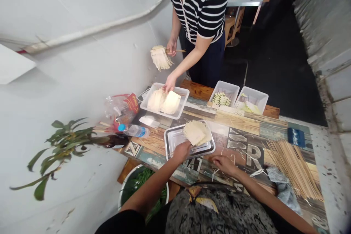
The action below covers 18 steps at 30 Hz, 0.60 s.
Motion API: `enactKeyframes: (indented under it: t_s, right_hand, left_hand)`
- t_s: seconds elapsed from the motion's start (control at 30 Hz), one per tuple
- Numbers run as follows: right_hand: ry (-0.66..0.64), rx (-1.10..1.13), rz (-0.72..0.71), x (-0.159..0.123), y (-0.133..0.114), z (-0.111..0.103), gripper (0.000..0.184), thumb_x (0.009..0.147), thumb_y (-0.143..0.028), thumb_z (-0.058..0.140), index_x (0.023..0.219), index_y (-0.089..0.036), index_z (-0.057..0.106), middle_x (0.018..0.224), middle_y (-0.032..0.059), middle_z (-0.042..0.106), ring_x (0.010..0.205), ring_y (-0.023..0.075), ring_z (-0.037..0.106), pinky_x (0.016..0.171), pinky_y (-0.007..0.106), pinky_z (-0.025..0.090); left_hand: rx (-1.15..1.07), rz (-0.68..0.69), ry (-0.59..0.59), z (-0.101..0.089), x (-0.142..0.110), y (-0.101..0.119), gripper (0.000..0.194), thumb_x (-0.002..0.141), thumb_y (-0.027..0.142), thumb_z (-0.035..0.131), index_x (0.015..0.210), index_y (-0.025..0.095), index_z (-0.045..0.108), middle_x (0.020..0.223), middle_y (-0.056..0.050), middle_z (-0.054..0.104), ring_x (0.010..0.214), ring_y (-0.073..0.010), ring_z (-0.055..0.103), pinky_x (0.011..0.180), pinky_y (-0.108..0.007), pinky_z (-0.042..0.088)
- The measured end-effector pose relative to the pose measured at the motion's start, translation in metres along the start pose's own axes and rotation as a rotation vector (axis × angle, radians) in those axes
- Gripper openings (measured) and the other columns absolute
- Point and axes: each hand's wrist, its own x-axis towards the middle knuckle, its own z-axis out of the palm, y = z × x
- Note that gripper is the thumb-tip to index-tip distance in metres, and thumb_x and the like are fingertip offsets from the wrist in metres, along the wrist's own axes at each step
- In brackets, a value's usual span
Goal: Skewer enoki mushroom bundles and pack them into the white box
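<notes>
My left hand (181, 151) is closed on the stick end of a skewer of pale tofu skin (196, 132), which lies over a steel tray (172, 139). My right hand (225, 163) rests on the table just right of the tray, fingers curled; what is under them I cannot make out. Across the table a person in a striped top holds another tofu-skin skewer (160, 57) in one hand and reaches the other hand (170, 82) into a clear tub of folded tofu skin (163, 101).
A pile of bamboo skewers (293, 168) lies at the right. Two clear tubs hold sliced vegetables (221, 98) and pale pieces (251, 107). A water bottle (135, 130), plastic bags and a plant (63, 146) are at the left. A basin of greens (139, 184) sits below the table.
</notes>
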Motion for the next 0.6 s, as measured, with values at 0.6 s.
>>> enactKeyframes:
  t_s: [0.6]
  right_hand:
    - [0.056,0.825,-0.208,0.098,-0.11,-0.117,0.069,0.084,-0.076,0.037,0.116,-0.023,0.066,0.129,0.0072,0.06,0.125,0.0261,0.049,0.107,0.045,0.033]
  left_hand:
    - [-0.236,0.377,-0.179,-0.216,-0.073,-0.004,0.044,0.091,0.051,0.041,0.072,0.016,0.06,0.069,-0.001,0.057,0.066,-0.0138,0.052,0.061,-0.021,0.038]
